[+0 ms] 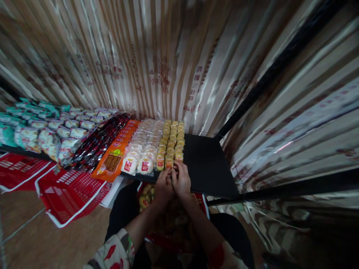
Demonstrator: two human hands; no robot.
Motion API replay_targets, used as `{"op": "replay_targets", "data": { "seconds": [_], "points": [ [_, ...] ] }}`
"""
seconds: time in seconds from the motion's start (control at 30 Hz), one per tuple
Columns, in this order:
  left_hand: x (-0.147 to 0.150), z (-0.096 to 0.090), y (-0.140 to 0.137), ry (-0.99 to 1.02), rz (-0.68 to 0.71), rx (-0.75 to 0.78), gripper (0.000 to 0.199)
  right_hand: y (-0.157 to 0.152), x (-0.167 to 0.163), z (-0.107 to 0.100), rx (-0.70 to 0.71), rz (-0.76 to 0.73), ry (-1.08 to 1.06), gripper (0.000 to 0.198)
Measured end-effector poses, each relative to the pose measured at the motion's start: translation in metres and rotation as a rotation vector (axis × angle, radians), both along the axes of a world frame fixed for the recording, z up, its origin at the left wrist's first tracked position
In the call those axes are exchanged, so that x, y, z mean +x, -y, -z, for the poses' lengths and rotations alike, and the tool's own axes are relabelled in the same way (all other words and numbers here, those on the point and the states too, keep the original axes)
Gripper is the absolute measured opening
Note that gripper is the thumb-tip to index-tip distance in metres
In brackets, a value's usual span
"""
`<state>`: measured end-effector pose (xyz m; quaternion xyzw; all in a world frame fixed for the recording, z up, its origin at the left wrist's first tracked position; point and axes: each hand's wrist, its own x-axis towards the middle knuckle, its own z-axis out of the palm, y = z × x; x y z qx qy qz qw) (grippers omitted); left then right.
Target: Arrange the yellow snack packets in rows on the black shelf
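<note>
My left hand (164, 185) and my right hand (181, 179) meet at the front edge of the black shelf (206, 160). Fingers of both are curled and closed together, and whatever lies between them is hidden. Just beyond the fingertips stand rows of small gold-wrapped snack packs (169, 161), with the right hand close against the front of the rightmost row. Below my forearms, between my knees, sits a red bag or basket (203, 205) with more gold-wrapped packs (146, 197) inside.
Left of the gold packs lie clear-wrapped round white cakes (145, 164), an orange snack packet (112, 164), dark red packets (98, 144), and white (50, 142) and green (7, 132) bags. Red baskets (70, 190) stand below. Pleated curtain (168, 56) and black posts (266, 78) enclose the shelf.
</note>
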<state>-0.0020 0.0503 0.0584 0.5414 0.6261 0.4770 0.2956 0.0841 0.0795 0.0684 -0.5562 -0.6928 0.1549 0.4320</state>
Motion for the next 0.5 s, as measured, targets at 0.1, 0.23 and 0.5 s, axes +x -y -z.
{"op": "replay_targets", "data": {
  "seconds": [0.1, 0.23, 0.5],
  "points": [
    [-0.001, 0.001, -0.003, -0.009, 0.030, -0.020, 0.043, 0.002, -0.001, 0.006, 0.005, 0.000, 0.045, 0.033],
    [-0.002, 0.003, -0.003, -0.017, 0.032, -0.038, 0.044, 0.002, -0.001, 0.012, 0.009, -0.035, 0.045, 0.037],
    [-0.006, 0.005, 0.000, -0.004, 0.034, 0.017, 0.043, 0.017, 0.000, 0.016, -0.043, -0.027, 0.015, 0.036]
  ]
}}
